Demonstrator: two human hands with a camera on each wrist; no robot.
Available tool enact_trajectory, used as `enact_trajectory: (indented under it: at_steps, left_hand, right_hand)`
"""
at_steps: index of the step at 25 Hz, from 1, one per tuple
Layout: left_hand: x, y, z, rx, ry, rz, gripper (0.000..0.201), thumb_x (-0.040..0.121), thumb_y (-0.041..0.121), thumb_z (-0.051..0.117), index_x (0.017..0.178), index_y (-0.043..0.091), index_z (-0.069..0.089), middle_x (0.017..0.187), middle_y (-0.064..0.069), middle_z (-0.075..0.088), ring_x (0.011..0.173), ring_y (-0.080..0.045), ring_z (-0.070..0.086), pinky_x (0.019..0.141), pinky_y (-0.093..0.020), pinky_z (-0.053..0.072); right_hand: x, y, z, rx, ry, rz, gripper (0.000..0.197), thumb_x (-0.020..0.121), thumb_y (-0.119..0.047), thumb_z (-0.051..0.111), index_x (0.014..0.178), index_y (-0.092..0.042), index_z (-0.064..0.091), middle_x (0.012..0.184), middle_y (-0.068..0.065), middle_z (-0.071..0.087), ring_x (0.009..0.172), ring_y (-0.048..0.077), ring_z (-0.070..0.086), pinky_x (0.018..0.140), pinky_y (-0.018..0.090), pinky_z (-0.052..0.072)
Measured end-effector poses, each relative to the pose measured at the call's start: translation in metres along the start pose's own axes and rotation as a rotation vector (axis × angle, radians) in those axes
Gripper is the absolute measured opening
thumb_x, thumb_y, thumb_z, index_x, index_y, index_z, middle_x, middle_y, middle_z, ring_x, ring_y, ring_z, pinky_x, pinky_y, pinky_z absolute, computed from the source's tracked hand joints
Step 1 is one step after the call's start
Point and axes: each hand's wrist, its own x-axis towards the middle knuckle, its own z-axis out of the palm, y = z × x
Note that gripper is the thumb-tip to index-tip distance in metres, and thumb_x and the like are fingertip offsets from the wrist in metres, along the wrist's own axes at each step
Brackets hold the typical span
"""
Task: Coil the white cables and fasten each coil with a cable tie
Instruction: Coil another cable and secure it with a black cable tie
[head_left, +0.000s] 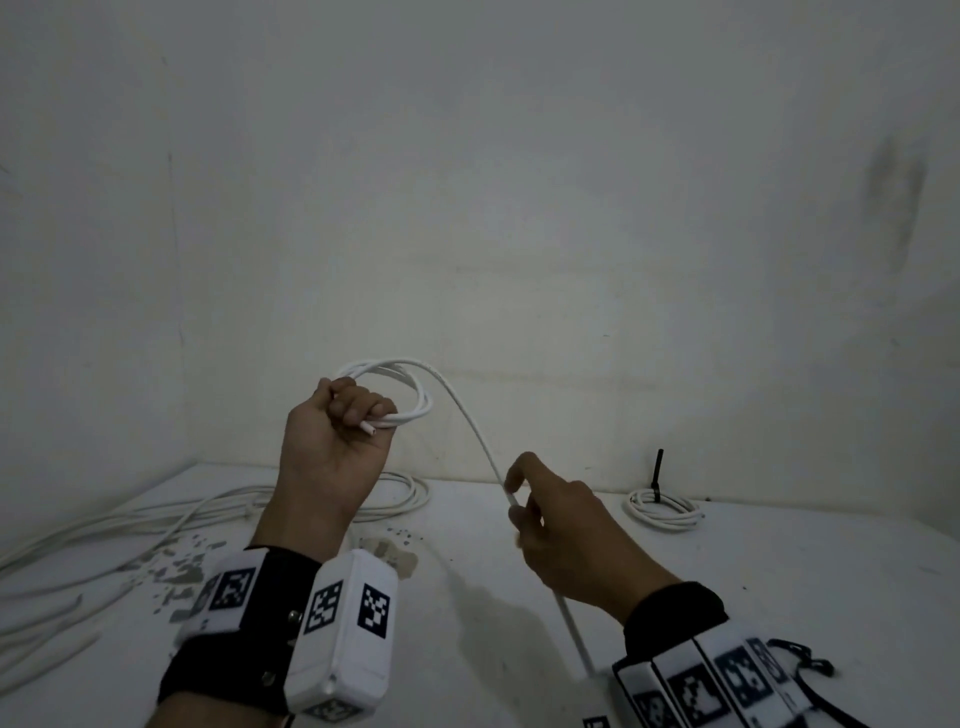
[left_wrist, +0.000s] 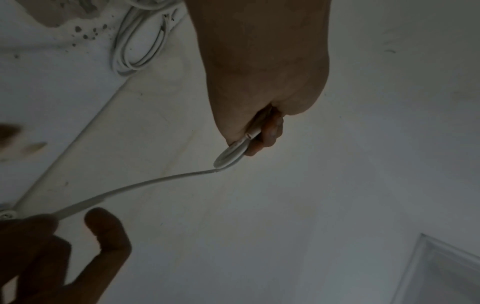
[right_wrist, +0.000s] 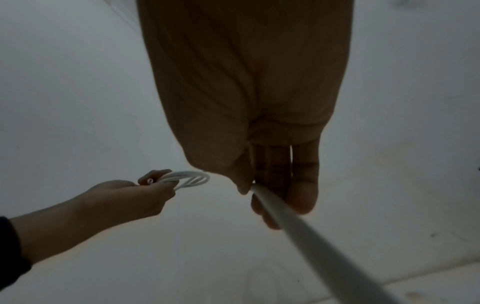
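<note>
The left hand (head_left: 332, 431) grips the small coil (head_left: 400, 389); the right hand (head_left: 561, 530) pinches its tail (light, springy, probably slick), best held near the loops.

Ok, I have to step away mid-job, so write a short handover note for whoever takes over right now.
Left hand grips a small coil of white cable, raised above the table.
Right hand pinches the same cable's free run, feeding the next loop.
Done: one tied coil with a black cable tie, far right.
Left: finish winding, tie this coil, then do the loose cables on the left.
</note>
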Motion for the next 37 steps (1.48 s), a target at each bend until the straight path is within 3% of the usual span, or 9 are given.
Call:
enact_trajectory:
  at_steps: [3,7,12,21,24,28,31,34,37]
  left_hand:
    - [-0.003,-0.006,0.005,-0.003,0.007,0.019,0.046,0.106,0.025,0.030,0.062,0.016,0.040,0.054,0.007,0.029,0.044,-0.009,0.030,0.063,-0.023,0.033]
    - [-0.006,-0.014,0.009,-0.009,0.003,0.002,0.045,0.106,0.024,0.030,0.064,0.016,0.040,0.055,0.007,0.033,0.044,-0.009,0.035,0.069,-0.024,0.039]
    - [-0.009,-0.025,0.010,0.011,-0.013,-0.050,0.048,0.106,0.026,0.032,0.063,0.012,0.047,0.056,0.004,0.048,0.052,-0.010,0.053,0.089,-0.033,0.046]
    - [-0.011,-0.042,0.005,0.165,0.057,-0.058,0.037,0.105,0.027,0.036,0.077,0.011,0.053,0.071,-0.002,0.062,0.069,-0.015,0.069,0.100,-0.040,0.045]
    - [-0.015,-0.054,0.009,0.348,0.016,-0.153,0.033,0.104,0.033,0.038,0.084,0.011,0.053,0.078,-0.003,0.060,0.076,-0.018,0.068,0.086,-0.039,0.052]
    - [-0.031,-0.067,0.018,0.742,-0.069,-0.292,0.037,0.103,0.040,0.039,0.110,0.008,0.057,0.082,-0.010,0.058,0.074,-0.020,0.059,0.064,-0.032,0.051]
    - [-0.043,-0.073,0.024,1.026,-0.211,-0.311,0.044,0.103,0.039,0.038,0.102,0.002,0.061,0.075,-0.007,0.066,0.069,-0.015,0.064,0.065,-0.029,0.054]
    - [-0.047,-0.077,0.027,1.196,-0.304,-0.287,0.039,0.104,0.034,0.037,0.099,0.009,0.067,0.086,-0.012,0.071,0.075,-0.021,0.065,0.077,-0.042,0.054]
    - [-0.045,-0.079,0.024,1.316,-0.328,-0.294,0.043,0.104,0.037,0.036,0.094,0.006,0.065,0.062,-0.001,0.058,0.052,-0.013,0.048,0.053,-0.031,0.043]
  right_hand:
    - [-0.001,-0.004,-0.004,-0.062,-0.062,-0.066,0.012,0.098,-0.017,0.046,0.106,-0.026,0.047,0.090,0.004,0.066,0.078,0.023,0.062,0.075,0.040,0.056]
    - [-0.004,-0.003,-0.008,-0.134,-0.312,-0.040,0.036,0.091,-0.014,0.059,0.119,-0.033,0.049,0.117,-0.007,0.063,0.102,0.013,0.058,0.086,0.027,0.051]
    - [0.000,-0.008,-0.010,-0.157,-0.039,-0.172,0.034,0.078,-0.051,0.077,0.103,-0.031,0.066,0.102,-0.010,0.057,0.089,0.010,0.057,0.071,0.023,0.046]
    - [-0.010,-0.030,-0.033,0.291,0.093,-0.242,0.011,0.093,-0.025,0.069,0.089,-0.015,0.072,0.078,0.000,0.076,0.070,0.005,0.073,0.063,0.021,0.059]
    - [-0.010,-0.041,-0.031,0.318,0.146,-0.323,0.008,0.094,-0.015,0.067,0.087,-0.013,0.071,0.076,-0.003,0.075,0.068,0.008,0.072,0.058,0.020,0.057]
    - [-0.005,-0.037,-0.028,0.430,0.197,-0.307,0.008,0.091,-0.013,0.069,0.085,-0.009,0.068,0.076,0.005,0.074,0.072,0.023,0.073,0.070,0.046,0.061]
    - [-0.002,-0.028,-0.028,0.575,0.210,-0.240,0.011,0.090,-0.014,0.071,0.082,-0.010,0.065,0.075,0.015,0.074,0.071,0.034,0.073,0.069,0.055,0.060]
    - [-0.002,-0.023,-0.034,0.605,0.254,-0.196,0.010,0.087,-0.010,0.075,0.079,-0.007,0.068,0.074,0.012,0.074,0.067,0.029,0.074,0.067,0.051,0.061]
    - [-0.002,-0.019,-0.041,0.493,0.378,-0.141,0.008,0.082,-0.015,0.080,0.077,-0.013,0.075,0.070,0.005,0.074,0.061,0.020,0.073,0.059,0.040,0.062]
